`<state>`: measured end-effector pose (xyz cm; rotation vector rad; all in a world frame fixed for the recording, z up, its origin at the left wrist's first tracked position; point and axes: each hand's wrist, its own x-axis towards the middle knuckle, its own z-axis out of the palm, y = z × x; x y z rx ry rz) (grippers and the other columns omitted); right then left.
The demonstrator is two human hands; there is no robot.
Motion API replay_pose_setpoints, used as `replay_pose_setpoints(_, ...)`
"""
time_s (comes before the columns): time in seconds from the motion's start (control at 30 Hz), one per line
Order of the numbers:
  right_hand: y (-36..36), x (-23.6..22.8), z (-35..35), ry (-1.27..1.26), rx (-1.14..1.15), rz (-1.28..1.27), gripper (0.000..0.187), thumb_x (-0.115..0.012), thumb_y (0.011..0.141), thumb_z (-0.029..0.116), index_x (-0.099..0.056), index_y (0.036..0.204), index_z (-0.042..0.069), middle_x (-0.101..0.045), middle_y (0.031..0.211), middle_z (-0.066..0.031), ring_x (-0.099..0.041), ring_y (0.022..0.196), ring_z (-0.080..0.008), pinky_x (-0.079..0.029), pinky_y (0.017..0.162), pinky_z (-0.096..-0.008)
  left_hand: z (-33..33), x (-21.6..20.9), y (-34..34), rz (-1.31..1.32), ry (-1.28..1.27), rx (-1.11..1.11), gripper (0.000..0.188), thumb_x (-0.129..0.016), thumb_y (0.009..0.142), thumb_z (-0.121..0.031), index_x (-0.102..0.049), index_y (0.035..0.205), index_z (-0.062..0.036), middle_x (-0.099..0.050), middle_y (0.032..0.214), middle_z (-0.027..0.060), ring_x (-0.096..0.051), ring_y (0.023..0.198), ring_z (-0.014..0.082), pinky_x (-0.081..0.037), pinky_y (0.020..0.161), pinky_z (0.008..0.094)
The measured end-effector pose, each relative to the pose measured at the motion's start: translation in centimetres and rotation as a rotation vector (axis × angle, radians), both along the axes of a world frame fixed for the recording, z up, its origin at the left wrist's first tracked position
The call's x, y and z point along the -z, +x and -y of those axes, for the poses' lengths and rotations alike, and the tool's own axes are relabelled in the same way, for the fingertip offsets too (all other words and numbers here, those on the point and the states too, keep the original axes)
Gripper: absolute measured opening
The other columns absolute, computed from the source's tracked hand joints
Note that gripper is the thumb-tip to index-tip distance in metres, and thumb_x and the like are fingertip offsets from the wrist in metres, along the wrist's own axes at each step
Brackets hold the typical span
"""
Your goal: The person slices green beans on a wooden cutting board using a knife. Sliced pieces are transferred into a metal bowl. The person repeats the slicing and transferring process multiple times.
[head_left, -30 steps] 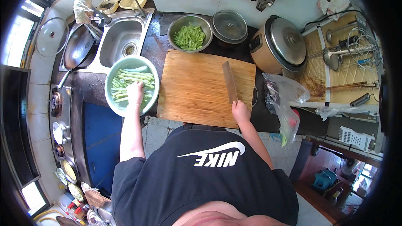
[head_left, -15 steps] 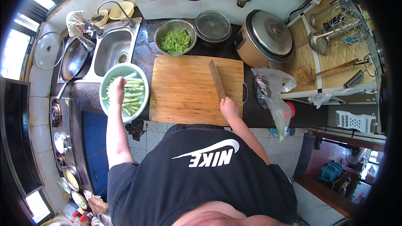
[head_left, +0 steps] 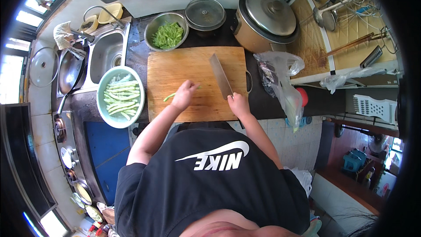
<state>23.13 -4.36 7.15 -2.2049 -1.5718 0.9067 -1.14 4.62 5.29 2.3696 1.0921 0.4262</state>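
A flat, grained wooden board (head_left: 193,63) spans the middle; left of it, a round, smooth pale-green basin (head_left: 100,98) holds long pods. The right hand (head_left: 238,105) grips a broad, straight metal cleaver (head_left: 220,77) over the board. The left hand (head_left: 185,94) pinches one slender green pod (head_left: 169,97), its ends showing on both sides.

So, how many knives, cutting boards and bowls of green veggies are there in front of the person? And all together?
Knife: 1
Cutting board: 1
Bowls of green veggies: 2, a pale green bowl and a metal bowl
Total: 4
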Motion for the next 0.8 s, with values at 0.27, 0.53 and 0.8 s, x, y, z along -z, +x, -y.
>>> replay_pose_setpoints(0.27, 0.2, -1.1, 4.5, 0.003, -0.096, 0.084, 0.028, -0.052, 0.087, 0.028, -0.059, 0.074, 0.003, -0.063, 0.068, -0.0185, -0.062, 0.065, -0.0377, -0.049, 0.061, -0.0484, 1.7, 3.6, 1.4, 0.049, 0.18, 0.163, 0.024, -0.052, 0.076, -0.008, -0.061, 0.098, -0.01, -0.057, 0.094, 0.0072, -0.056, 0.089, 0.0262, -0.046, 0.078, 0.0368)
replay_pose_setpoints(0.53, 0.5, -1.7, 5.6, 0.105, -0.308, 0.178, 0.025, -0.052, 0.086, 0.025, -0.058, 0.071, 0.007, -0.062, 0.062, -0.0153, -0.062, 0.058, -0.034, -0.049, 0.055, -0.0451, 2.0, 3.9, 1.1, 0.16, 0.288, 0.202, 0.025, -0.056, 0.072, -0.009, -0.061, 0.097, -0.0053, -0.058, 0.098, 0.0095, -0.056, 0.092, 0.0281, -0.045, 0.081, 0.0397)
replay_pose_setpoints(0.8, 1.6, -3.4, 4.9, 0.11, -0.47, 0.258, 0.025, -0.053, 0.086, 0.026, -0.059, 0.071, 0.007, -0.061, 0.059, -0.0131, -0.062, 0.056, -0.0314, -0.048, 0.052, -0.0437, 1.5, 4.7, 1.1, 0.141, 0.319, 0.228, 0.02, -0.051, 0.074, -0.012, -0.059, 0.09, -0.0044, -0.058, 0.102, 0.0092, -0.055, 0.097, 0.0254, -0.044, 0.084, 0.037)
